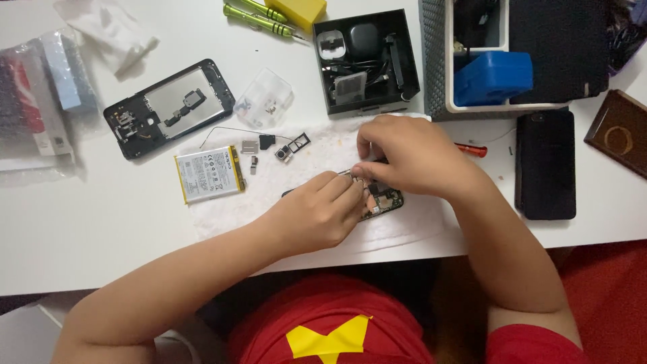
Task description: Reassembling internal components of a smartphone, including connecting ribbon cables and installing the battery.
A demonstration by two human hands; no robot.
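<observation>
Small green circuit board (384, 200) is pinned on the white paper towel (222, 209) between both hands. Left hand (317, 212) curled, pinching its edge; right hand (404, 154) pinching, probably, thin metal tweezers (352, 172).

— What sort of place is this?

— A small phone-repair bench, home-style rather than a shop floor. A white counter (101, 229) carries an opened phone shell (168, 108) and a loose battery (209, 174) toward its far left corner.

— Tools too?

— Green-handled screwdrivers (259, 19) at the far edge, a black parts box (367, 61) beside them, and a grey basket (435, 61) with a blue case (492, 77) near the far right corner. Tiny components lie on a white tissue (222, 209) at the near edge.
</observation>
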